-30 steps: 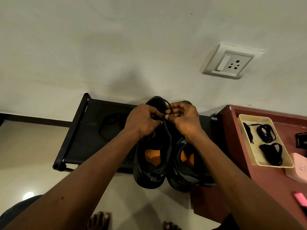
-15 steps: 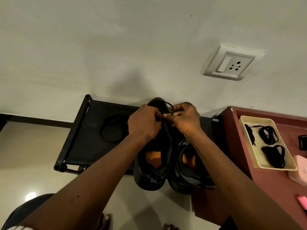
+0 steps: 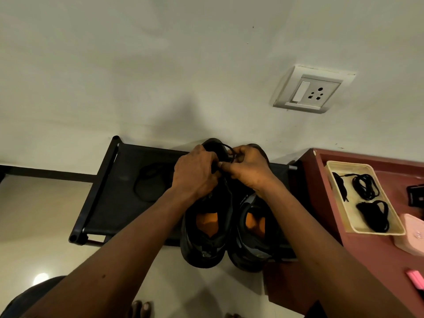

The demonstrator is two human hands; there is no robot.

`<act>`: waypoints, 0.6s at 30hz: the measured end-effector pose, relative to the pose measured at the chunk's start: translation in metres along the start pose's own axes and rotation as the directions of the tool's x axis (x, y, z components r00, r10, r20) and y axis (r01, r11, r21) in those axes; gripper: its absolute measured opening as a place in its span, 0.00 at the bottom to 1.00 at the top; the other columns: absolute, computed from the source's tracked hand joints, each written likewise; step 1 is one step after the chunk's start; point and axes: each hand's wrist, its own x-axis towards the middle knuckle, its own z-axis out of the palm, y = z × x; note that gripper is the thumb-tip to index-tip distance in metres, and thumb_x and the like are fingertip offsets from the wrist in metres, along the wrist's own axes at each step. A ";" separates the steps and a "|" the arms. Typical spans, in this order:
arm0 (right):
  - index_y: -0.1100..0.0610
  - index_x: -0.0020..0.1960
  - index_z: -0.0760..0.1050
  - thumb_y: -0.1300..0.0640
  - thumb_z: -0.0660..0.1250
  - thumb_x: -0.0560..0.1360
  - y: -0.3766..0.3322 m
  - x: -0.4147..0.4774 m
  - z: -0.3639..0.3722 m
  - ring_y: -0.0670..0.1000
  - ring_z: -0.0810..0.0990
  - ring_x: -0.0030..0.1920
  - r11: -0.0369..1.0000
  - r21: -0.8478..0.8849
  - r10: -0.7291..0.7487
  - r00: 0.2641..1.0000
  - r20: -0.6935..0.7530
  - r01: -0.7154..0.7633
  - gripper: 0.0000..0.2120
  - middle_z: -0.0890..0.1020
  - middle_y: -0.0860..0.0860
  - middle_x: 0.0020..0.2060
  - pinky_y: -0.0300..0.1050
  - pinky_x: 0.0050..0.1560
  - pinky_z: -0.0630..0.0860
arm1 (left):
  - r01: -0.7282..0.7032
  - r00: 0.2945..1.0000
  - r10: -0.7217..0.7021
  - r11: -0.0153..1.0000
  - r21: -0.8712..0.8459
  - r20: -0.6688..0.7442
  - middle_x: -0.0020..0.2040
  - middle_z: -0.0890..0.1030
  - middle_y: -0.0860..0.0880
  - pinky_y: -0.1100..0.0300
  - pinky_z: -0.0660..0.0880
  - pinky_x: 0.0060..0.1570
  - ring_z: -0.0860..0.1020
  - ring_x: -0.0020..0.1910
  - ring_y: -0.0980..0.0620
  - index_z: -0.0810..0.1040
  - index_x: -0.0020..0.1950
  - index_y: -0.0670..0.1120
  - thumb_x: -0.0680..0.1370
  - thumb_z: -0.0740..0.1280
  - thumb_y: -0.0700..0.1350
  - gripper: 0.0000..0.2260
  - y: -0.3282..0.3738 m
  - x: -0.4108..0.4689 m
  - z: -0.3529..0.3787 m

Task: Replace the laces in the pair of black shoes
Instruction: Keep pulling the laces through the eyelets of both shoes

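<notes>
Two black shoes with orange insoles stand side by side on a black rack (image 3: pixel 107 180), the left shoe (image 3: pixel 204 239) and the right shoe (image 3: pixel 254 239). My left hand (image 3: pixel 195 173) and my right hand (image 3: pixel 247 168) meet over the front of the left shoe. Both pinch a thin black lace (image 3: pixel 227 149) that loops up between them. The eyelets are hidden under my fingers. A loose black lace (image 3: pixel 149 182) lies coiled on the rack to the left.
A cream tray (image 3: pixel 344 223) with several black lace bundles sits on a reddish-brown table (image 3: pixel 367 260) at the right. A pink box (image 3: pixel 413 237) and a pink marker (image 3: pixel 416 277) lie near it. A wall socket (image 3: pixel 309 92) is above. My bare toes (image 3: pixel 141 309) show below.
Both hands have stayed on the lace over the left shoe, with their fingertips drawn slightly closer together. The view has shifted a little.
</notes>
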 end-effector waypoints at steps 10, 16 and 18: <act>0.50 0.75 0.69 0.48 0.77 0.72 -0.007 -0.031 0.009 0.50 0.85 0.51 0.958 -0.265 -0.150 0.980 -0.127 0.112 0.34 0.86 0.50 0.46 0.50 0.57 0.82 | -0.063 0.988 0.050 0.994 0.088 0.148 0.60 0.71 0.44 0.52 0.72 0.45 0.72 0.45 0.47 0.74 0.61 0.47 0.84 0.63 0.49 0.09 -0.001 0.004 -0.014; 0.52 0.67 0.78 0.54 0.77 0.74 -0.006 -0.034 0.011 0.38 0.82 0.37 0.950 -0.276 -0.193 0.970 -0.148 0.147 0.23 0.84 0.43 0.33 0.34 0.40 0.77 | -0.022 0.990 0.035 0.995 -0.098 0.135 0.46 0.72 0.52 0.56 0.67 0.46 0.73 0.47 0.50 0.71 0.48 0.52 0.82 0.65 0.45 0.05 -0.009 0.002 -0.039; 0.52 0.67 0.78 0.54 0.77 0.75 -0.006 -0.034 0.011 0.38 0.81 0.38 0.951 -0.278 -0.185 0.971 -0.151 0.138 0.22 0.83 0.42 0.33 0.38 0.44 0.80 | -0.013 0.990 0.036 0.986 -0.168 0.139 0.45 0.74 0.52 0.57 0.67 0.43 0.74 0.46 0.50 0.72 0.47 0.52 0.82 0.66 0.44 0.06 -0.014 -0.004 -0.047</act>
